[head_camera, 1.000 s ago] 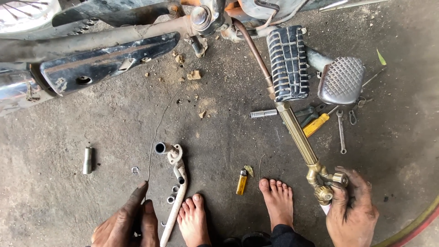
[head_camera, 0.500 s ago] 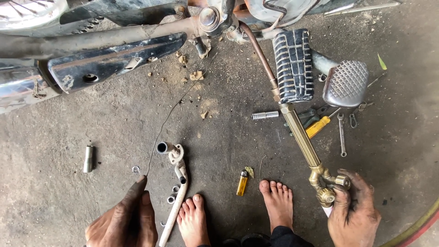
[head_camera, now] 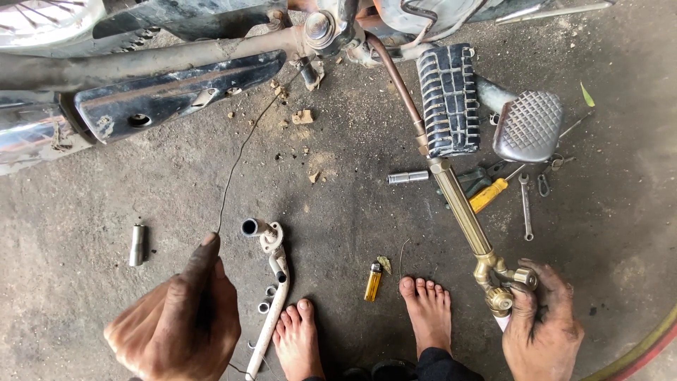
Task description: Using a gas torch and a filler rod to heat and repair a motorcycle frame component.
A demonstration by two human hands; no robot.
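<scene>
A person squats barefoot on the concrete floor (head_camera: 338,197) beneath a motorcycle; the left hand (head_camera: 180,321), raised since a second ago, now pinches a thin filler wire (head_camera: 236,169) (fingers closed); the right hand (head_camera: 539,321) grips the brass torch (head_camera: 462,208), valves turned inward; a yellow lighter (head_camera: 372,281) lies between the feet; no labels legible.

Motorcycle (head_camera: 176,77) cut off by the top and left edges; only lower frame, exhaust and a sliver of spoked wheel (head_camera: 35,14) visible. Torch tip end passes behind the ribbed footrest (head_camera: 448,99) and engine parts; tip not seen. Right hand (head_camera: 543,331) covers the brass torch (head_camera: 462,212) base valves; wrist cut by bottom edge. Left hand (head_camera: 180,317) pinches a thin wire (head_camera: 236,169); grip point hidden by fingers. Hose (head_camera: 645,346) cropped at the corner. Small items by the wrench (head_camera: 525,204) too small to identify.
</scene>
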